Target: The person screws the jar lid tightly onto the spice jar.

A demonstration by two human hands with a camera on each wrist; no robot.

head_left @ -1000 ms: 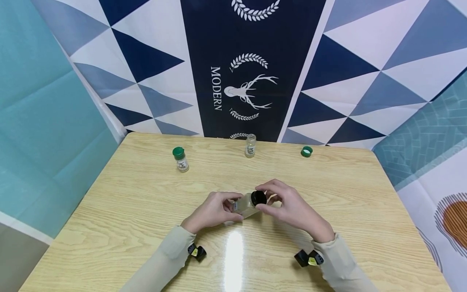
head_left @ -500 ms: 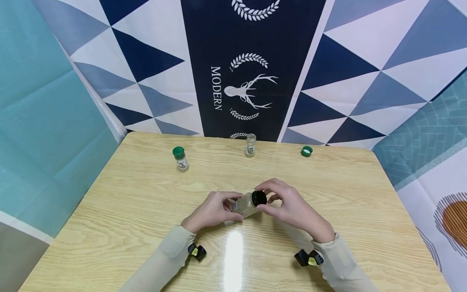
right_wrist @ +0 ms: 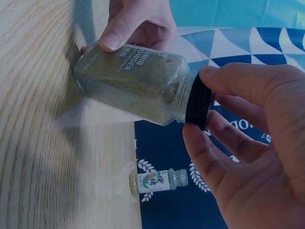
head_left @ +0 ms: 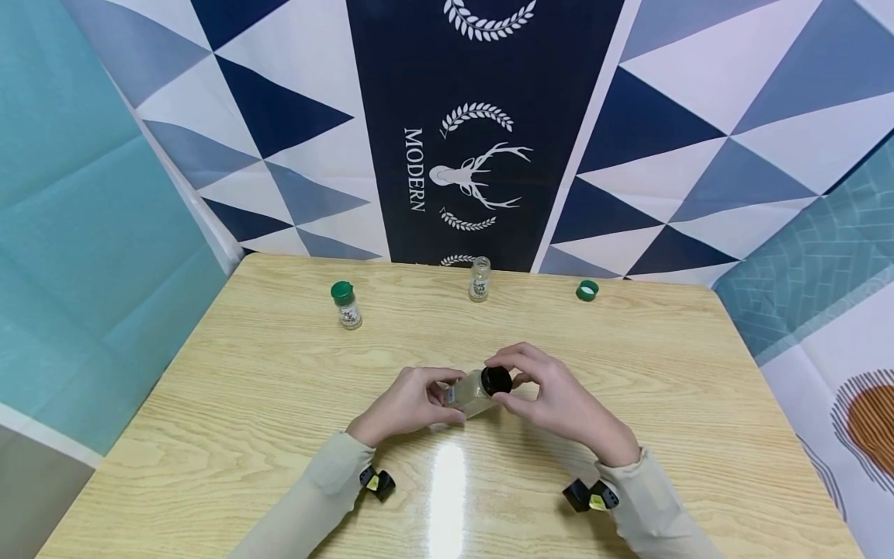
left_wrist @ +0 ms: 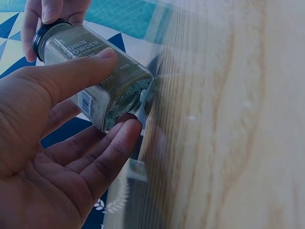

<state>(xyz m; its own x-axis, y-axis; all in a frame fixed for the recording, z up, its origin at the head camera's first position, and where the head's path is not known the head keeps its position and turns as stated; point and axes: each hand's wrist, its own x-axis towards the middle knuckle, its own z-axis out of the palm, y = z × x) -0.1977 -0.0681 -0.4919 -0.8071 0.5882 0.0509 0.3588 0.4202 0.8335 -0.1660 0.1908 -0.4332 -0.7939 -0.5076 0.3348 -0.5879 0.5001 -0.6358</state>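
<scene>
A square glass jar of cumin powder [right_wrist: 133, 81] with a black lid [right_wrist: 199, 101] is held tilted above the front middle of the table, its lid end toward the right. My left hand [head_left: 408, 400] grips the jar's body near the base, thumb across the printed label in the left wrist view. With thumb and fingertips, my right hand [head_left: 552, 392] pinches the black lid by its rim. The lid sits on the jar's neck, where glass thread shows beside it in the right wrist view.
On the wooden table [head_left: 265, 404], a small green-capped shaker bottle [head_left: 346, 305] stands at the back left. An uncapped small glass bottle [head_left: 479, 279] stands at the back middle. A loose green cap [head_left: 587, 290] lies at the back right. Patterned cloth [head_left: 293, 140] hangs behind the table.
My right hand's fingers and the black lid have shifted very slightly. Both hands keep their hold on the jar and lid, and the other things stay put.
</scene>
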